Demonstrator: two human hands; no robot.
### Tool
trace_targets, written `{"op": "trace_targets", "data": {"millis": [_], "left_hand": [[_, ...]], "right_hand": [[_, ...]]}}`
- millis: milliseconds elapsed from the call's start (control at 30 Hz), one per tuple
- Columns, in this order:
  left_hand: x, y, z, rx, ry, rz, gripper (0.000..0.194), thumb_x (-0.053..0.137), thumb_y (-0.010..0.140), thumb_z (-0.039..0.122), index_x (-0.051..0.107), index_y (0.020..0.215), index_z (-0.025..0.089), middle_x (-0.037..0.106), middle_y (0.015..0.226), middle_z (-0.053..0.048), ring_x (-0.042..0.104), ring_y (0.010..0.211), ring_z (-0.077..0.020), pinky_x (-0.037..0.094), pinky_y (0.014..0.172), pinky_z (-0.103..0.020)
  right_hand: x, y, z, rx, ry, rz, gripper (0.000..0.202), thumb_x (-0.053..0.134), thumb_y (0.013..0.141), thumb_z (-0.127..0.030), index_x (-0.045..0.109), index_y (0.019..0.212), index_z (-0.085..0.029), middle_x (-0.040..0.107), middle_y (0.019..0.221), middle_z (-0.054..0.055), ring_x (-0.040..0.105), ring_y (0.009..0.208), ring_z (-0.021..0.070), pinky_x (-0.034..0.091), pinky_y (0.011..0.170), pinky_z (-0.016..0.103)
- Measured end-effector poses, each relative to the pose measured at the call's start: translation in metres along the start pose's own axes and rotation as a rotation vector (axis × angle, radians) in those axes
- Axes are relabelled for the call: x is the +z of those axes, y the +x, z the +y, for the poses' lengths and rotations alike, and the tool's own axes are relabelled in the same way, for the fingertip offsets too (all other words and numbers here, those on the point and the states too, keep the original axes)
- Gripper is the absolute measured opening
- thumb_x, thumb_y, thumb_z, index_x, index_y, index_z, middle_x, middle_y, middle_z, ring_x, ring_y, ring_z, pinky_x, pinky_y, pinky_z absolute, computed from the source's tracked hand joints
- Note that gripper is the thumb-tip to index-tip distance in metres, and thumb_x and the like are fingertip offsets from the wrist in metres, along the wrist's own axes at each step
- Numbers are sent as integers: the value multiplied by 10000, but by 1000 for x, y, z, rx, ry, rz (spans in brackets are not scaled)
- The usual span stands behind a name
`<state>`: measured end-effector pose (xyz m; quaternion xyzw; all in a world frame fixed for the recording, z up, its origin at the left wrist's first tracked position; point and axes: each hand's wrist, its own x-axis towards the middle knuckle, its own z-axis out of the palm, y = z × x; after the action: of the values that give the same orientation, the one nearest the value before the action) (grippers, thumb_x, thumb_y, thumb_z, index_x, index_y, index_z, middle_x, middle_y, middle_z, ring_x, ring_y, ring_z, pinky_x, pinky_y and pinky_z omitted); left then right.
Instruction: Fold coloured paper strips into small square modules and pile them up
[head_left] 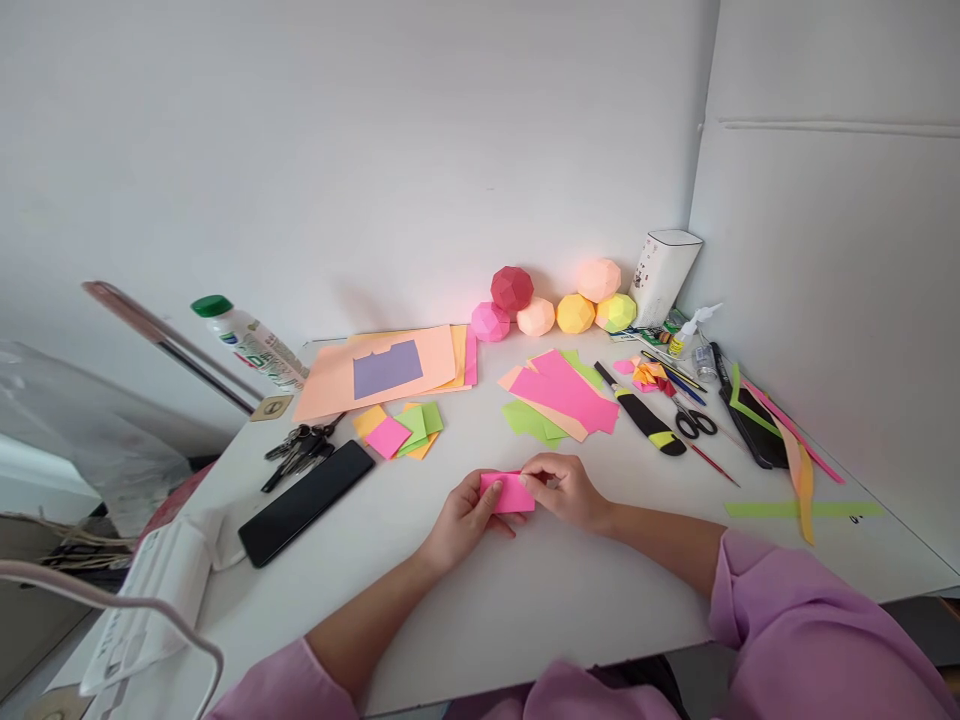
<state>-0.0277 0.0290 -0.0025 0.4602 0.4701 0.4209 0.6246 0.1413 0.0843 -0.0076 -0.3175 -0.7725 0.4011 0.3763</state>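
Note:
Between my hands, above the front middle of the white table, is a small pink piece of paper [510, 497]. My left hand [471, 513] holds its left side, thumb on the front and fingers behind. With thumb and forefinger pinched, my right hand [566, 490] grips its upper right corner. Just beyond lie pink and green paper scraps [559, 392] in a loose pile. To the left of them are small orange, pink and green paper squares [388, 437], partly overlapping.
A black phone [307, 502] and keys [304, 450] lie left. Paper sheets [322, 385] and faceted paper balls [512, 289] line the back. A utility knife [646, 422], scissors [696, 422], a glue bottle [681, 338] and paper strips [806, 510] are right. A bottle [251, 345] stands back left.

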Motion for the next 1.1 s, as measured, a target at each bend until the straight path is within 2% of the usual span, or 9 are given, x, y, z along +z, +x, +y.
{"op": "trace_targets", "data": {"millis": [133,367,567,733,867,1100], "left_hand": [[1,0,-1,7,13,31,385,447,825,478,492,976,127,670,832,-94,657,784,-232,553,575,-334],[3,2,-8,16,12,160,381,483,799,478,573,958,143,648,978,-78,614,877,-222,546,591,-296],[1,2,-7,26,7,210,372,539,764,473,647,903,146,688,907,-53,615,843,-220,526,682,-318],[-1,2,-6,12,-51,211,382,573,740,475,658,898,137,690,900,-52,615,838,-223,527,660,-316],[-2,2,-6,9,-68,197,394,576,736,481,654,901,132,687,899,-57,615,841,-226,530,655,-321],[-2,2,-7,14,-94,150,365,559,757,466,632,899,139,684,890,-61,624,824,-215,530,651,-322]], "right_hand": [[2,0,0,-5,2,18,157,503,791,-178,575,653,-155,592,652,18,510,601,110,406,527,217],[4,0,-3,-25,-14,55,160,503,788,-173,566,642,-158,588,637,18,499,579,106,412,525,221],[3,0,-2,-24,14,62,164,512,808,-219,586,673,-161,601,662,22,522,603,112,436,540,226],[2,1,3,5,111,40,135,522,826,-243,620,802,-154,613,689,25,545,580,107,458,536,231],[1,2,5,-12,123,38,157,535,827,-269,640,870,-160,643,784,52,572,658,119,483,580,243],[1,2,11,9,146,-8,197,519,840,-290,650,882,-149,630,769,50,538,568,92,473,524,227]]}}
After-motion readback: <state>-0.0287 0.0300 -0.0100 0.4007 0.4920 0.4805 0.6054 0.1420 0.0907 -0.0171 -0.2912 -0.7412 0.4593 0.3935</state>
